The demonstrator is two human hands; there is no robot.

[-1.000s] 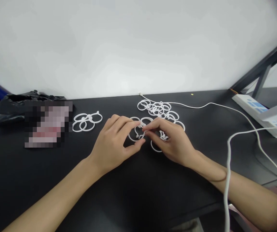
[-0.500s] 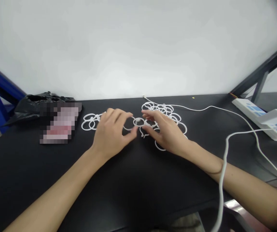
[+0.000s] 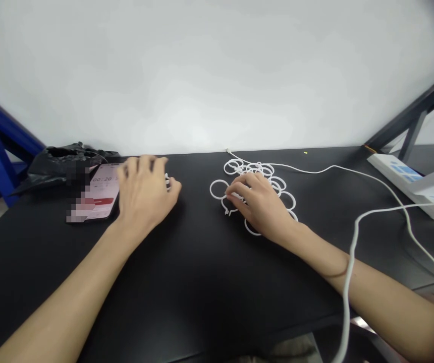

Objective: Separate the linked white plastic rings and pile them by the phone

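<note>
Over the left part of the black table my left hand (image 3: 147, 191) has its fingers spread and its thumb apart. Beside its thumb a small bit of white plastic (image 3: 167, 180) shows; the rest of the left group of rings is hidden behind the hand. My right hand (image 3: 260, 204) is at a loose pile of thin white rings (image 3: 277, 182), its thumb and fingertips pinched at the edge of one white ring (image 3: 219, 181). Under those fingers lies another ring (image 3: 227, 212) with a small two-pronged clasp. The right palm covers part of the pile.
A phone (image 3: 101, 194), partly blurred out, lies left of my left hand, in front of a crumpled black bag (image 3: 63, 164). A white cable (image 3: 330, 167) runs from the pile to the right, near a white power strip (image 3: 410, 184). The wall (image 3: 202, 75) stands behind the table.
My left hand has moved left, away from the right hand, to the left group of rings and near the phone. My right hand has stayed at the pile, its fingers closer together.
</note>
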